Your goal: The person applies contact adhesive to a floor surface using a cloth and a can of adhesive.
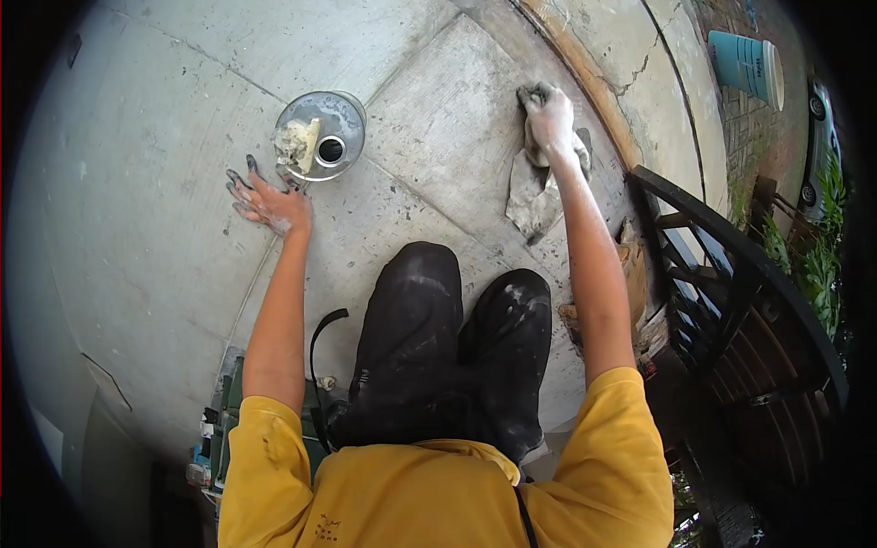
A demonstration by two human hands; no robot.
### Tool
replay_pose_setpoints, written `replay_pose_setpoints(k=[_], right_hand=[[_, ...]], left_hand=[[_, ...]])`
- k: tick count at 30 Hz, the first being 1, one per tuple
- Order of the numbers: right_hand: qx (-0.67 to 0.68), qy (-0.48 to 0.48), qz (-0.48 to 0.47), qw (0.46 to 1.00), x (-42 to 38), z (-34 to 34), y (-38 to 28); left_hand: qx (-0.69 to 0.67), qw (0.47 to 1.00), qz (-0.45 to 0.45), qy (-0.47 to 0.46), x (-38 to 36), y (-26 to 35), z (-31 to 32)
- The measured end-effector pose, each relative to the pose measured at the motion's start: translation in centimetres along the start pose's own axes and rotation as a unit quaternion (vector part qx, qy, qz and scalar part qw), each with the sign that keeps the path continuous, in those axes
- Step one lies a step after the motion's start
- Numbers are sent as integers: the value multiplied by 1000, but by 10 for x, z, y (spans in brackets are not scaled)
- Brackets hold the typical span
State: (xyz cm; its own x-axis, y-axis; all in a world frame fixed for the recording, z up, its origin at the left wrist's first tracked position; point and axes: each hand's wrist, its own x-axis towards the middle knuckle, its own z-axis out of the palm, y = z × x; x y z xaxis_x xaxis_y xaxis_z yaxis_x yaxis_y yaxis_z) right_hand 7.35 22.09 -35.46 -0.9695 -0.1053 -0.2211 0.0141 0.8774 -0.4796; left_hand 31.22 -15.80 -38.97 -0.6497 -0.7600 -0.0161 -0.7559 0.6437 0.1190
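Observation:
My left hand (267,201) rests with its fingers spread on the concrete floor, its fingertips smeared dark grey. Just beside it stands a round metal can (343,114) with an open round mouth in its top. A crumpled pale wad (298,144), cloth or sponge, lies on the can's lid. On the right, my right hand (550,117) is closed, fingers curled, on a stained grey-white rag (530,196). Part of the rag spreads over the floor under my wrist; what the fingers grip is partly hidden.
Beyond a raised concrete edge (594,78) at the right is a light-blue bucket (742,66). A dark wooden slatted bench or chair (731,274) stands close by my right arm. Green containers (231,393) sit by my left elbow. A parked car (819,146) is farther off.

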Motion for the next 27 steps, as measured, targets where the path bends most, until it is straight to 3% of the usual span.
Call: replay_pose_setpoints(k=[3,7,9,11,14,19,27], right_hand=[[-10,-15,42,999,-58,6,2],[12,-32,37,999,-15,-4,6],[52,-87,114,988,3,-21,-12],[18,-12,28,999,-11,-1,6],[23,-49,52,997,-40,2,-3],[2,-42,56,998,20,-8,-9],[-14,-77,93,993,3,-4,-4]], left_hand=[[-9,1000,9,8,1,6,-5],[-7,1000,-3,-3,-4,3,-7],[-5,1000,-6,-8,-1,3,-6],[1,1000,-5,-14,-4,3,-10],[-1,1000,-9,-7,0,7,-7],[17,1000,-3,-2,-1,6,-7],[-27,999,-3,20,0,7,-7]])
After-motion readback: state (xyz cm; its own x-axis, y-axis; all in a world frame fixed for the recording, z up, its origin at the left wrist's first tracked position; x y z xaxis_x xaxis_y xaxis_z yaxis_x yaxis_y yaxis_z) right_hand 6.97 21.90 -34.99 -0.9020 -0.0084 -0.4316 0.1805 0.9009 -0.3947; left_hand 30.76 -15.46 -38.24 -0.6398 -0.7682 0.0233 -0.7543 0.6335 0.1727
